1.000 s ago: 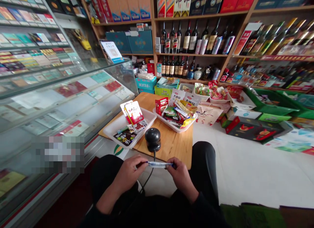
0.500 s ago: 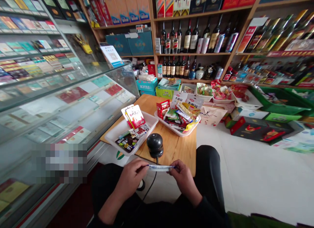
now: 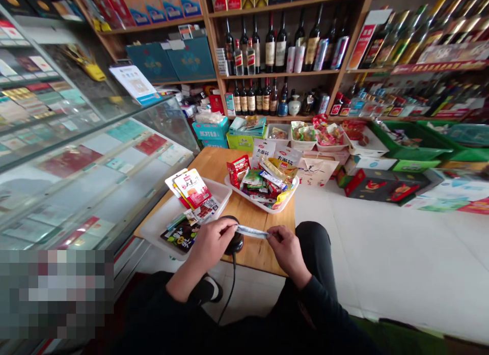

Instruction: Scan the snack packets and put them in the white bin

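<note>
A slim white-and-blue strip-shaped packet (image 3: 252, 231) is stretched between my hands, above the wooden table (image 3: 263, 250). My left hand (image 3: 214, 242) pinches its left end, and my right hand (image 3: 286, 249) pinches the right end. Behind my left fingers a round black device (image 3: 235, 244) with a cable stands on the table, partly hidden. To the left sits a white plastic tray (image 3: 220, 193) holding a few packets, among them white-and-red pouches (image 3: 193, 187) and a black packet (image 3: 181, 235). A second white tray (image 3: 278, 208), farther back and right, is heaped with colourful snack packets (image 3: 263, 179).
A glass display counter (image 3: 91, 161) runs along the left. Shelves of bottles (image 3: 269, 44) stand at the back. Boxes (image 3: 382, 184) and green crates (image 3: 416, 148) line the right rear, beside pale floor (image 3: 382, 243). My knee (image 3: 315, 243) is right of the table.
Both hands have risen with the packet, which now tilts down to the right. My left hand now covers part of the black device. The camera view has shifted.
</note>
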`<state>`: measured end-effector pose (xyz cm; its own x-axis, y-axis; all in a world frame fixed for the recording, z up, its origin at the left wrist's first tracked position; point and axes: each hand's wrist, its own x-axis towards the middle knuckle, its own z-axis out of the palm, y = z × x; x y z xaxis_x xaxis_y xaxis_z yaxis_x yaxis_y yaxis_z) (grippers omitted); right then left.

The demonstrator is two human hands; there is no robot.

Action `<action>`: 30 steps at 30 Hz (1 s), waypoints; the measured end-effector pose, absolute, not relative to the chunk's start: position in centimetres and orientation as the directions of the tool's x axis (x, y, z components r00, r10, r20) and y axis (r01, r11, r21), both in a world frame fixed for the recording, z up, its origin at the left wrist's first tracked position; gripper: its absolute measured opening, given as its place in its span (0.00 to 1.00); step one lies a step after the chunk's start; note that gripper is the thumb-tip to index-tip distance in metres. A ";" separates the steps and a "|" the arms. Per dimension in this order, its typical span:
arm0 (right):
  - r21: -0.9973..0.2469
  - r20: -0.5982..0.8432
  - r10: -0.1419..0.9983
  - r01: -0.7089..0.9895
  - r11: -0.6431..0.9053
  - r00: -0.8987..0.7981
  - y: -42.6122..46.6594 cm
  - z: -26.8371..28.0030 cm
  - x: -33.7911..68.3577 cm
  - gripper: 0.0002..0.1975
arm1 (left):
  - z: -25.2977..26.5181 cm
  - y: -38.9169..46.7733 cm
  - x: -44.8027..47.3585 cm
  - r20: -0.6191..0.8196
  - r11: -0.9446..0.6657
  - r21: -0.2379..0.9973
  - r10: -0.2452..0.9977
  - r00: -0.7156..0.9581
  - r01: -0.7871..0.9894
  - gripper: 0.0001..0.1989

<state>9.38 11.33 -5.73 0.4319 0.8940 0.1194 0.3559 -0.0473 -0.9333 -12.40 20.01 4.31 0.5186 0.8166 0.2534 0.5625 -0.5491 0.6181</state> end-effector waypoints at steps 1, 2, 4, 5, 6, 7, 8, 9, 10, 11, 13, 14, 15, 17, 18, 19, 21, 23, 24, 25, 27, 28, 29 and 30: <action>-0.939 0.100 0.885 0.338 -0.067 0.454 11.8 -5.6 9.8 0.08 | 4.5 20.7 -11.7 0.264 -0.565 0.606 0.807 0.529 0.560 0.12; -0.943 0.083 0.874 0.320 -0.086 0.479 12.2 -5.4 10.2 0.09 | 4.7 21.4 -10.9 0.275 -0.580 0.593 0.798 0.537 0.558 0.12; -0.946 0.073 0.846 0.305 -0.109 0.528 13.2 -5.0 11.0 0.09 | 5.2 22.7 -9.6 0.295 -0.608 0.565 0.780 0.551 0.558 0.11; -0.943 0.082 0.833 0.314 -0.113 0.547 13.7 -4.8 11.4 0.08 | 5.4 23.3 -9.0 0.303 -0.621 0.550 0.771 0.560 0.558 0.11; -0.937 0.097 0.823 0.330 -0.114 0.559 14.2 -4.6 11.8 0.08 | 5.7 23.9 -8.5 0.310 -0.634 0.535 0.762 0.569 0.558 0.11; -0.932 0.113 0.817 0.346 -0.110 0.565 14.7 -4.5 12.1 0.08 | 6.0 24.5 -8.0 0.318 -0.647 0.518 0.753 0.576 0.559 0.11; -0.928 0.129 0.814 0.358 -0.102 0.566 15.2 -4.4 12.4 0.08 | 6.3 25.1 -7.5 0.328 -0.658 0.502 0.746 0.580 0.562 0.11; -0.927 0.141 0.814 0.363 -0.091 0.564 15.7 -4.3 12.7 0.07 | 6.6 25.6 -7.1 0.340 -0.667 0.485 0.739 0.581 0.565 0.11; -0.928 0.149 0.813 0.364 -0.082 0.563 16.3 -4.2 12.9 0.07 | 6.7 26.1 -6.8 0.353 -0.677 0.468 0.733 0.582 0.568 0.11; -0.928 0.155 0.813 0.365 -0.075 0.561 16.8 -4.2 13.1 0.07 | 6.9 26.6 -6.4 0.367 -0.686 0.451 0.726 0.582 0.571 0.11; -0.920 0.170 0.812 0.384 -0.072 0.559 17.8 -4.3 13.4 0.07 | 7.0 27.5 -5.7 0.398 -0.706 0.408 0.709 0.583 0.579 0.12; -0.911 0.183 0.809 0.405 -0.073 0.558 18.2 -4.4 13.4 0.07 | 6.9 27.9 -5.3 0.411 -0.716 0.381 0.698 0.587 0.584 0.12; -0.901 0.199 0.806 0.428 -0.074 0.558 18.6 -4.6 13.5 0.08 | 6.8 28.2 -4.9 0.422 -0.727 0.353 0.686 0.593 0.590 0.12; -0.881 0.230 0.798 0.468 -0.073 0.557 19.4 -5.1 13.7 0.08 | 6.5 28.7 -4.1 0.437 -0.745 0.295 0.662 0.609 0.598 0.12; -0.874 0.239 0.796 0.480 -0.074 0.557 19.6 -5.3 13.7 0.08 | 6.3 29.0 -3.6 0.436 -0.754 0.270 0.650 0.622 0.599 0.12; -0.870 0.242 0.796 0.487 -0.075 0.554 19.8 -5.6 13.8 0.08 | 6.1 29.2 -3.2 0.431 -0.763 0.248 0.639 0.637 0.597 0.12; -0.869 0.234 0.803 0.488 -0.080 0.548 20.0 -6.0 14.0 0.09 | 5.8 29.4 -2.5 0.401 -0.779 0.205 0.619 0.675 0.592 0.12; -0.875 0.215 0.809 0.476 -0.089 0.548 19.8 -6.3 14.3 0.09 | 5.7 29.6 -1.8 0.351 -0.794 0.150 0.600 0.719 0.589 0.13; -0.881 0.203 0.811 0.464 -0.094 0.549 19.7 -6.4 14.4 0.09 | 5.7 29.7 -1.4 0.320 -0.801 0.118 0.590 0.741 0.587 0.12; -0.887 0.189 0.813 0.451 -0.098 0.550 19.5 -6.5 14.5 0.09 | 5.7 29.7 -1.1 0.285 -0.810 0.084 0.578 0.765 0.581 0.12; -0.900 0.167 0.819 0.425 -0.101 0.548 19.2 -6.7 14.7 0.10 | 5.5 29.8 -0.5 0.208 -0.829 0.016 0.550 0.809 0.559 0.11; -0.905 0.160 0.823 0.414 -0.098 0.545 19.1 -6.8 14.8 0.10 | 5.4 29.8 -0.1 0.172 -0.837 -0.012 0.537 0.826 0.547 0.10; -0.909 0.156 0.825 0.405 -0.095 0.543 19.0 -6.9 14.9 0.10 | 5.1 29.8 0.2 0.139 -0.845 -0.033 0.524 0.840 0.533 0.10; -0.913 0.152 0.827 0.398 -0.092 0.541 18.9 -7.0 14.9 0.10 | 4.8 29.8 0.5 0.112 -0.850 -0.047 0.517 0.849 0.524 0.10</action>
